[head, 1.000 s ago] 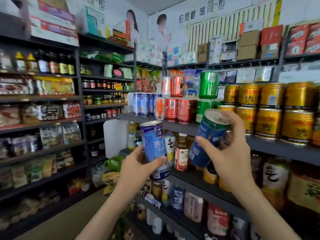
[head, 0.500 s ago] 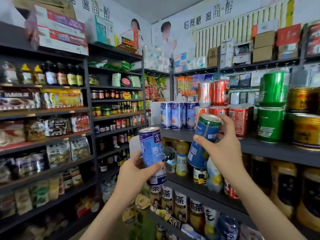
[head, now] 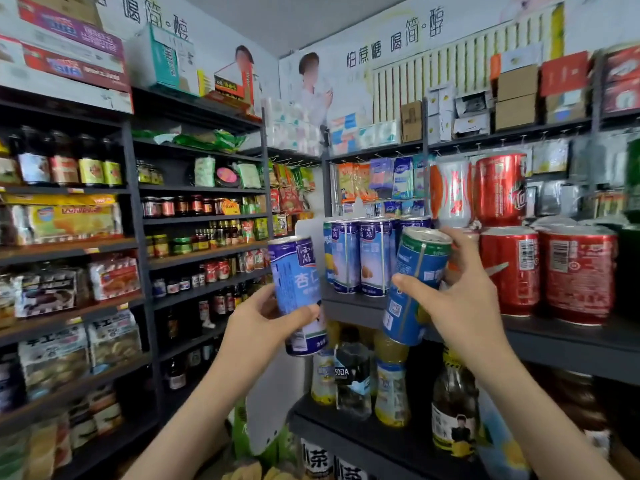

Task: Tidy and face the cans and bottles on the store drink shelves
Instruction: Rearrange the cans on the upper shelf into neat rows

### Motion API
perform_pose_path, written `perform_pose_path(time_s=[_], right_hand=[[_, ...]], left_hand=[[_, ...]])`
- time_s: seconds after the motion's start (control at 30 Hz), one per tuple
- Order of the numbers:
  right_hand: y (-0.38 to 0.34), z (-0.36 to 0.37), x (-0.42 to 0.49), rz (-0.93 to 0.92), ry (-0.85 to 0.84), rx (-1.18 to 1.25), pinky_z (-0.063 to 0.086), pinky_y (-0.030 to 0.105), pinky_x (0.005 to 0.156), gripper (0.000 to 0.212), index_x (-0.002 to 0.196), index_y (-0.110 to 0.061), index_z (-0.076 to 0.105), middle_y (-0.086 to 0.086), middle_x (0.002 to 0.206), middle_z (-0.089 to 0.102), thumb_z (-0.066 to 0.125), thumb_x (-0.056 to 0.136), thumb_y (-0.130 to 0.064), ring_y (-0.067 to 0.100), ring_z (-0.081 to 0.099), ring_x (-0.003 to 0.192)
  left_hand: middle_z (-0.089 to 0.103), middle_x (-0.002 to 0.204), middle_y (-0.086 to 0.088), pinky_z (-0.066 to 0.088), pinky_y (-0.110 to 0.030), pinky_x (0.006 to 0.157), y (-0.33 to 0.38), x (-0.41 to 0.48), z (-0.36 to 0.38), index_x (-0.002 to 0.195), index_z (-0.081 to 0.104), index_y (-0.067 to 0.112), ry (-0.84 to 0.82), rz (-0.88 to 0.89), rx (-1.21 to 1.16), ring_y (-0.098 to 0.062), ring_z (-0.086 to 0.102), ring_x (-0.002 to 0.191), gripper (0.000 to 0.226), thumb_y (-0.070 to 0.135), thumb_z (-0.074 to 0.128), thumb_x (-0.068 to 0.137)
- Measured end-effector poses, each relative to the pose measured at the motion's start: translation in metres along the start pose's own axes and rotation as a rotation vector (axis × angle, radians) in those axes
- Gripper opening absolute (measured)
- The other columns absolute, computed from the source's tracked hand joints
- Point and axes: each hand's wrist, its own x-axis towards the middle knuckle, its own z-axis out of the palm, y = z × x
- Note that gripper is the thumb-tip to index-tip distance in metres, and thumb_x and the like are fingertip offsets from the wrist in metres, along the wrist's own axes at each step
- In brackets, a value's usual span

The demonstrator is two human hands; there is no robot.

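Observation:
My left hand (head: 260, 323) grips a tall blue can (head: 297, 282) with white Chinese lettering, held upright in front of the shelf's left end. My right hand (head: 457, 303) grips a second blue can (head: 415, 275) with a green top band, tilted with its top toward the shelf. Just behind both stands a row of matching blue cans (head: 360, 258) at the left end of the dark drink shelf (head: 349, 308). Red cans (head: 547, 271) fill the shelf to the right, with a white can (head: 450, 192) and a red can (head: 500, 188) stacked above.
Drink bottles (head: 353, 372) stand on the lower shelf (head: 349, 434) under my hands. A white end panel (head: 273, 407) closes the shelf's left side. Racks of jars, sauces and snack packs (head: 204, 233) line the left wall. Boxes (head: 516, 95) sit on top.
The view swung left and closer to the shelf. Both cans rose toward the row of blue cans; the right-hand can now sits right in front of them. Green and gold cans left the frame.

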Motion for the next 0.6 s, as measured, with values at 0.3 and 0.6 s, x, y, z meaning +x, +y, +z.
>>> perform_pose_path(time_s=[0.3, 0.6], right_hand=[[0.014, 0.052, 0.016, -0.007, 0.095, -0.178, 0.051, 0.022, 0.082, 0.074, 0.130, -0.032, 0.042, -0.028, 0.109, 0.059, 0.081, 0.069, -0.019, -0.004, 0.059, 0.099], [0.024, 0.191, 0.059, -0.100, 0.035, -0.521, 0.048, 0.024, 0.086, 0.066, 0.131, -0.028, 0.036, -0.007, 0.119, 0.055, 0.076, 0.078, -0.026, 0.005, 0.055, 0.103]], left_hand=[[0.074, 0.089, 0.011, 0.054, -0.023, 0.068, -0.039, 0.100, -0.029, 0.101, 0.065, 0.028, -0.127, 0.031, -0.118, -0.009, 0.070, 0.081, 0.032, 0.016, 0.077, 0.073], [0.074, 0.088, 0.009, 0.053, -0.031, 0.077, -0.082, 0.174, -0.089, 0.096, 0.067, 0.028, -0.189, 0.047, -0.237, -0.013, 0.070, 0.084, 0.028, 0.012, 0.076, 0.075]])
